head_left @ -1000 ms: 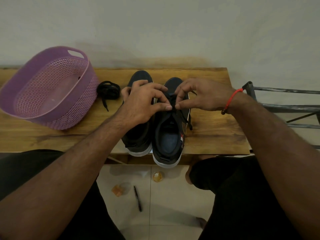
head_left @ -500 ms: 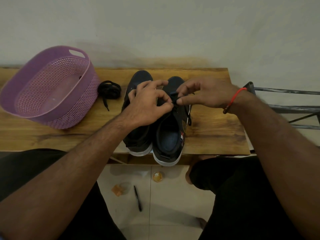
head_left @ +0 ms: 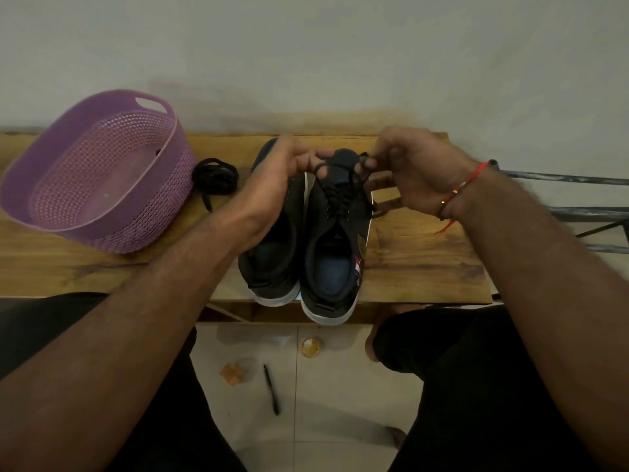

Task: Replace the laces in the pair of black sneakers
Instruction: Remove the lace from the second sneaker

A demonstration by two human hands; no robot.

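Two black sneakers with white soles stand side by side on the wooden bench (head_left: 425,260), heels toward me. The right sneaker (head_left: 335,253) carries a black lace (head_left: 340,192) crossed through its eyelets. My left hand (head_left: 275,178) pinches one end of that lace above the toe, and my right hand (head_left: 415,172) pinches the other end, so the two ends spread apart. The left sneaker (head_left: 272,264) lies partly under my left wrist and shows no lace. A loose bundle of black lace (head_left: 215,175) rests on the bench left of the shoes.
A purple perforated plastic basket (head_left: 61,212) sits on the bench at the left. A grey metal rack (head_left: 578,199) stands to the right of the bench. On the tiled floor lie a black pen (head_left: 271,390), an orange scrap and a small round lid.
Both hands have lifted from the middle of the right sneaker toward its toe and moved apart, drawing the two lace ends up and outward.
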